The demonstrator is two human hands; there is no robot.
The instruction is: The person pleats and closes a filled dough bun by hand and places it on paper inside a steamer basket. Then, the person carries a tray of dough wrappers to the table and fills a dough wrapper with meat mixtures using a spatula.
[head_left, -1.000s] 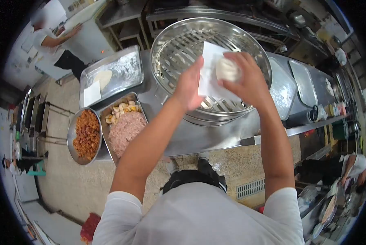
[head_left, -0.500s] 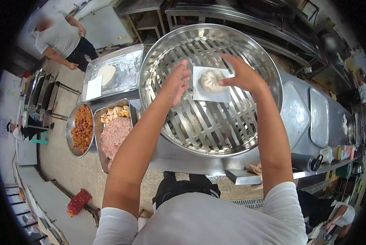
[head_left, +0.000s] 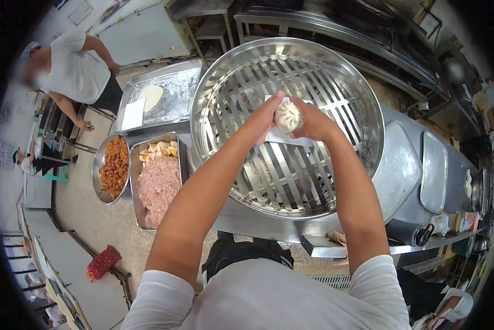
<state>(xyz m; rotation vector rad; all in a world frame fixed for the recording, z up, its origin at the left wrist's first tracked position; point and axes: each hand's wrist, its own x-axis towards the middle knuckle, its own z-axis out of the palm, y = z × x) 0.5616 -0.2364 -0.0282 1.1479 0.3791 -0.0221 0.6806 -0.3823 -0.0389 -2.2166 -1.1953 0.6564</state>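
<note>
A pleated white bun [head_left: 288, 116] is cupped from both sides by my two hands above the steamer. My left hand [head_left: 264, 121] presses against its left side, thumb pointing up. On the bun's right side, my right hand [head_left: 313, 121] curves around it, its fingers partly hidden. Beneath lies a square of white paper [head_left: 282, 137], mostly covered by the hands. The large round metal steamer tray [head_left: 203, 159] has a slatted bottom, and pale shapes that look like more buns show dimly through the slats.
Left of the steamer stand a floured metal tray [head_left: 172, 91] with a flattened dough piece [head_left: 151, 98] and white paper [head_left: 133, 114], a pan of minced meat [head_left: 157, 190] with egg pieces [head_left: 159, 149], and a bowl of orange-brown filling [head_left: 113, 165]. A person [head_left: 79, 66] stands beyond; flat trays [head_left: 434, 170] lie right.
My hands, apart at either side of the bun before, have closed in around it. The bun looks tighter and rounder at the top. The person at upper left has shifted left.
</note>
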